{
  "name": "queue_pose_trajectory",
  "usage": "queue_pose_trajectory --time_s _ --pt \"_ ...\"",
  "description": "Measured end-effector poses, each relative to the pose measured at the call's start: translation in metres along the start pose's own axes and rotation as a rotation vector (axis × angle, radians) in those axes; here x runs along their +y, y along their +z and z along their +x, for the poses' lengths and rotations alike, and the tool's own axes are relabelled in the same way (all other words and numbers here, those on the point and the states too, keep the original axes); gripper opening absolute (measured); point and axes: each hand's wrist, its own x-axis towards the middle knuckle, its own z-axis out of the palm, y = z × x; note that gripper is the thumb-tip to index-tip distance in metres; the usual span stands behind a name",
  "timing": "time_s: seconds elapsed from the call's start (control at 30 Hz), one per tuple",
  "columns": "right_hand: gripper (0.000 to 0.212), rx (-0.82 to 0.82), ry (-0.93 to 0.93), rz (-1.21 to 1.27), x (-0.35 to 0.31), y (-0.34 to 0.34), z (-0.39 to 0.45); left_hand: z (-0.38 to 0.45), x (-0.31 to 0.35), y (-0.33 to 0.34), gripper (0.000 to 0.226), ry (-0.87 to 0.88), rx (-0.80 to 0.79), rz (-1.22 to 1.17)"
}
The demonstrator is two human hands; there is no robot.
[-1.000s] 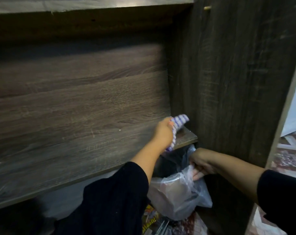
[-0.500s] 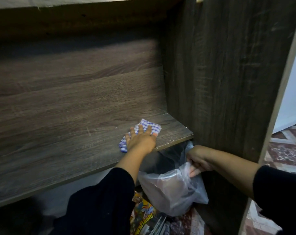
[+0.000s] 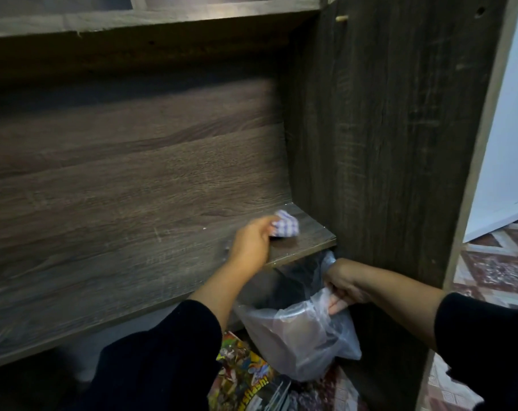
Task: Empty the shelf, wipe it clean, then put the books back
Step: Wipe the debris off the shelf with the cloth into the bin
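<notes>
Overhead, dark woodgrain shelf, patterned floor.

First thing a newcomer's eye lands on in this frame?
The checked cloth, bunched in the left hand at the right end of the bare wooden shelf. Next, the clear plastic bag that the right hand holds open just below the shelf edge, and the bright comic cover on the floor underneath.

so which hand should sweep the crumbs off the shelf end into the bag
Left. The left hand already grips the checked cloth on the shelf near its right end. The right hand is busy holding the plastic bag open below that edge.
</notes>
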Motion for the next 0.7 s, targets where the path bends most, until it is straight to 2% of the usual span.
queue_pose_trajectory --time_s 0.03,0.07,0.13,0.17,0.23,0.37,0.47,0.6,0.7 --pt "0.029 0.004 -0.001 -0.001 0.000 -0.001 -0.001 0.008 -0.010 -0.002 0.038 -0.048 0.059 0.138" --pt "0.030 0.005 -0.003 0.001 0.001 -0.001 0.000 0.013 -0.018 -0.003 0.038 -0.112 0.033 0.311" --pt "0.031 0.008 -0.001 0.006 0.003 -0.003 0.004 0.019 -0.023 0.002 0.044 -0.201 -0.141 0.573" --pt "0.030 0.012 0.003 0.006 0.003 -0.003 0.006 0.022 -0.020 0.006 0.047 -0.204 -0.211 0.619" --pt "0.029 0.002 0.013 0.021 0.005 -0.002 0.010 0.029 -0.010 0.014 0.049 -0.172 -0.288 0.608" --pt "0.042 -0.053 0.019 0.014 0.005 0.002 0.016 0.040 -0.002 0.027 0.048 -0.065 -0.343 0.576" --pt "0.044 -0.056 0.019 0.020 0.002 0.002 0.013 0.032 0.000 0.030 0.048 0.003 -0.367 0.587" --pt "0.039 -0.018 0.014 0.020 0.001 0.004 0.002 0.016 -0.005 0.032 0.046 0.134 -0.326 0.528" --pt "0.033 -0.010 -0.004 0.043 0.006 0.003 -0.005 -0.004 -0.007 0.035 0.047 0.262 -0.212 0.532"
